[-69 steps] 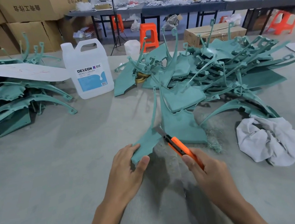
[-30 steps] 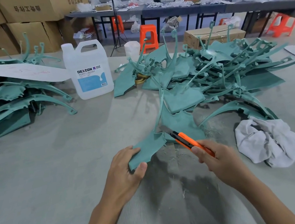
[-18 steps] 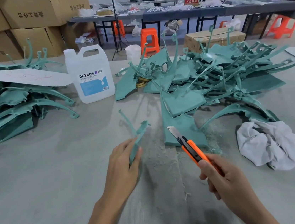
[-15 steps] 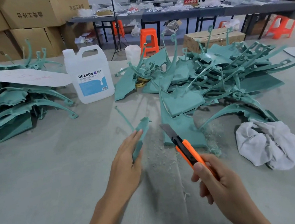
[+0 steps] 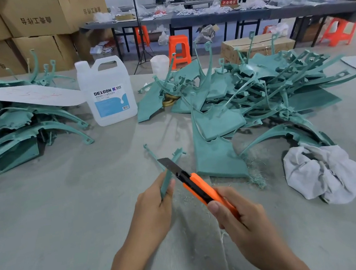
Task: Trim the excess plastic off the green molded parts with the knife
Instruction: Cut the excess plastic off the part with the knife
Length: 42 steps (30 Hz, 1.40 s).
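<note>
Part of the green molded part [image 5: 166, 181] hidden behind the left hand [image 5: 156, 207] and the knife [image 5: 196, 186] blade; hard to tell whether blade and plastic touch. Shows edge-on as a thin teal strip, with a slim stem and a notched tab poking up past the fingers, over the middle of the grey table [image 5: 69, 204], toward its near edge. Left hand pinching the strip between thumb and fingers. Right hand [image 5: 236, 219] wrapped round the orange knife handle, blade extended. Heap [image 5: 257, 93] of similar green parts toward the far right; another pile [image 5: 15, 132] cut off at the left edge.
</note>
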Tool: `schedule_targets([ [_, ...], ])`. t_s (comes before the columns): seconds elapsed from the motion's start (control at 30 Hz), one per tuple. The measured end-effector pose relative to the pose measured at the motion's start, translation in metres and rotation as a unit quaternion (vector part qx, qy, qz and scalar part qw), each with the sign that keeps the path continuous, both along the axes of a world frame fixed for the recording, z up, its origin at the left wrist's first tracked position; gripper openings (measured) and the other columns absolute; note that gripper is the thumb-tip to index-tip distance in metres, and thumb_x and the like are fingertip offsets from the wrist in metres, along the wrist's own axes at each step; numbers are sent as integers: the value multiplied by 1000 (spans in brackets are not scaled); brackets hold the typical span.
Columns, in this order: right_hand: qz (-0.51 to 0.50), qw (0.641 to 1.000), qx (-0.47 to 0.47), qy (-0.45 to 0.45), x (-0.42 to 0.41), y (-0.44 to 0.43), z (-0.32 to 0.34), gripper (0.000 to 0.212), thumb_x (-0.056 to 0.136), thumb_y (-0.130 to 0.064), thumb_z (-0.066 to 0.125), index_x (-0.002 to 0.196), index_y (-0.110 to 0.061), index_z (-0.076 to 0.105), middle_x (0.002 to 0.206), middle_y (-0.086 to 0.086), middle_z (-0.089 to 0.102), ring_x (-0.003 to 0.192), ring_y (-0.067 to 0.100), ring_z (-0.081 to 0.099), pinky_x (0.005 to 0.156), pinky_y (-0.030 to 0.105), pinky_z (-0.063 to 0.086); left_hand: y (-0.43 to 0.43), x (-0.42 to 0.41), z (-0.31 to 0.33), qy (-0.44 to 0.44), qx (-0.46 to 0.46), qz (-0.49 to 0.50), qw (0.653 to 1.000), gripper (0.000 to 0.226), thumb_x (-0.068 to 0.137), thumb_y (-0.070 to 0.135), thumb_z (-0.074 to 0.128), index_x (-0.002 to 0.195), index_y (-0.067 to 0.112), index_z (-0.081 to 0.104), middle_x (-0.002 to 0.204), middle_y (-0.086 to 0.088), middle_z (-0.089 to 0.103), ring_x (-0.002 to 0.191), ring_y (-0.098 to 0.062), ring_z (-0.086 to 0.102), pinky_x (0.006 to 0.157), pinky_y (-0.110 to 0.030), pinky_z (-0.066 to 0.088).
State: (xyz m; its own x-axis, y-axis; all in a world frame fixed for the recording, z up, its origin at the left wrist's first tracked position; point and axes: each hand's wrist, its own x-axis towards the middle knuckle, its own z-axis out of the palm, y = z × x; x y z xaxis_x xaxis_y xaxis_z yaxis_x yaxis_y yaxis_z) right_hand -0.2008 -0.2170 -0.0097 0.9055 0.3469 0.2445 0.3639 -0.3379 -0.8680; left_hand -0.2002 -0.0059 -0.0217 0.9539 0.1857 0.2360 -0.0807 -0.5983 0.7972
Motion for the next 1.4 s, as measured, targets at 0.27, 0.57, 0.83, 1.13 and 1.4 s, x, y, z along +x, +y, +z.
schedule_targets([
  [0.27, 13, 1000, 23, -12, 4, 4, 5, 40, 92, -72, 47, 108, -40, 63, 64, -9, 57, 54, 4, 51, 50, 23, 42, 0, 0, 0, -11, -30, 12, 999, 29, 94, 65, 33, 88, 49, 56, 64, 6, 47, 58, -4, 41, 57, -22, 36],
  [0.57, -66, 998, 19, -12, 24, -2, 1, 24, 96, -62, 49, 105, -44, 63, 61, -4, 57, 51, 5, 50, 50, 35, 44, -5, -10, 10, -25, -28, -18, 999, 18, 100, 57, 37, 93, 60, 54, 58, 15, 42, 52, -4, 38, 50, -17, 31],
  [0.83, -50, 997, 50, -22, 18, -3, 4, 34, 92, -68, 49, 104, -40, 64, 60, -6, 55, 49, 4, 47, 46, 26, 40, -6, -3, 16, -23, -32, -24, 999, 17, 96, 59, 36, 91, 64, 52, 55, 15, 40, 49, -5, 36, 49, -18, 33],
  [1.13, -118, 989, 90, 19, 23, -8, 0, 29, 94, -64, 53, 100, -37, 64, 59, -2, 53, 49, 10, 46, 46, 35, 40, -7, -7, 22, 9, 19, -23, 1000, 31, 94, 62, 32, 117, 45, 43, 61, 25, 50, 57, 3, 48, 58, -10, 38],
  [1.4, -125, 966, 210, 86, 13, -18, 4, 26, 94, -57, 53, 95, -34, 64, 61, -1, 52, 45, 16, 42, 38, 27, 35, 5, -20, 53, -101, 73, 177, 976, 37, 85, 31, 72, 96, 59, 51, 91, 33, 61, 80, 6, 59, 62, -11, 42],
])
